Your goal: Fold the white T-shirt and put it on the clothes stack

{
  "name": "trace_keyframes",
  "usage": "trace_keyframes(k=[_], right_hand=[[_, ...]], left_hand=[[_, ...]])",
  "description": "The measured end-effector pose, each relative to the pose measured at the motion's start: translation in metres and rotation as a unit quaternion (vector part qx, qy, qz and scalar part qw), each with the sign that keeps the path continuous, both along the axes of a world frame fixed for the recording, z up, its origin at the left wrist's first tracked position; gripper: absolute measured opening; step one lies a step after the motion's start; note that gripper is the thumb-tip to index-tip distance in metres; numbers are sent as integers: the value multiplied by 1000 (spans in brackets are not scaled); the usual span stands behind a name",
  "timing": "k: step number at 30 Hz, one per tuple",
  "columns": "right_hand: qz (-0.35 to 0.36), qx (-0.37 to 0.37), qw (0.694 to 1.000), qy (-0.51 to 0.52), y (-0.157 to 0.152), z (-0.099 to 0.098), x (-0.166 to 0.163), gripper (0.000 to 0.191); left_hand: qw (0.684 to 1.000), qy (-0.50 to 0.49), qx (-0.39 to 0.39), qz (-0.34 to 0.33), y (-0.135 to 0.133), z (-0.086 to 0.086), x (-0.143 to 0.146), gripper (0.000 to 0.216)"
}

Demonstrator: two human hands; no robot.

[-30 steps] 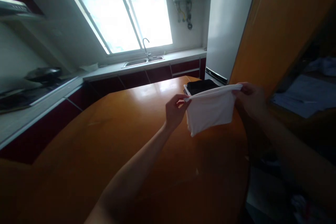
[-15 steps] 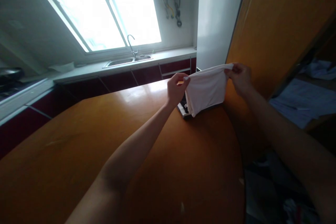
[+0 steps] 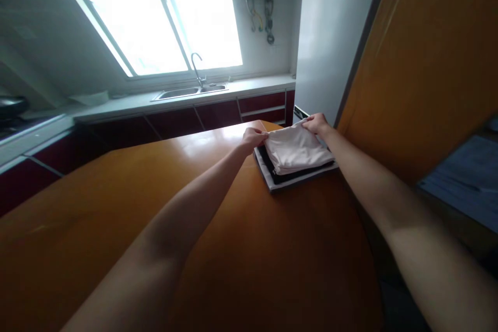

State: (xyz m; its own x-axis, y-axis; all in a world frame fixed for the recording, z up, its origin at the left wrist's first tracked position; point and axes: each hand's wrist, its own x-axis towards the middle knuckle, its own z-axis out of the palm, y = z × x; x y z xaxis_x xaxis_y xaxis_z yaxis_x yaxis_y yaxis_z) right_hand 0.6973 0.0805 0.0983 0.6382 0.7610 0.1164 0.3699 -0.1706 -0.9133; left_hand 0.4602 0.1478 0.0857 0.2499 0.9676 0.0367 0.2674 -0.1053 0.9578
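Note:
A folded white cloth [image 3: 296,151] lies on top of a small stack of folded clothes [image 3: 290,179], a black one over a grey one, at the far end of the orange table [image 3: 218,228]. My left hand [image 3: 253,138] pinches the cloth's far left corner. My right hand [image 3: 316,124] grips its far right edge. Both arms reach out across the table.
Beyond the table runs a kitchen counter with a sink and tap [image 3: 194,85] under a bright window. A white fridge [image 3: 330,36] stands behind the stack. An orange panel [image 3: 424,62] rises to the right, with blue papers [image 3: 462,179] beside it.
The white cloth, held up in the air between both hands before, has been lowered flat onto the stack. Both hands have stretched farther forward and down with it.

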Motion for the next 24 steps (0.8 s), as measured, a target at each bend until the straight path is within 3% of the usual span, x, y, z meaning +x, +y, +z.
trace_keyframes(k=[6,9,12,15,17,18,20,22,24], right_hand=[[11,-52,999,-11,17,-27,16,23],[-6,-77,985,-157,20,-35,20,25],[-8,-24,942,-335,17,-41,14,30],[103,-13,913,-394,8,-42,4,32],[167,-70,907,-380,-1,-40,-6,35],[164,-85,908,-376,-8,-37,-13,36],[101,-48,917,-383,-25,-30,-33,36],[42,51,919,-388,-46,-22,-63,33],[53,136,913,-381,-71,-16,-103,29]], left_hand=[[987,115,115,-14,13,-4,-4,14],[968,190,166,8,12,-5,-4,18],[928,219,302,11,9,-10,-1,34],[877,272,377,-117,8,-15,0,38],[859,332,342,-187,8,-16,-5,42],[859,348,324,-189,7,-15,-9,45],[872,343,316,-147,3,-15,-22,51],[881,325,328,-105,-5,-17,-44,54],[882,327,326,-90,-18,-25,-74,55]])
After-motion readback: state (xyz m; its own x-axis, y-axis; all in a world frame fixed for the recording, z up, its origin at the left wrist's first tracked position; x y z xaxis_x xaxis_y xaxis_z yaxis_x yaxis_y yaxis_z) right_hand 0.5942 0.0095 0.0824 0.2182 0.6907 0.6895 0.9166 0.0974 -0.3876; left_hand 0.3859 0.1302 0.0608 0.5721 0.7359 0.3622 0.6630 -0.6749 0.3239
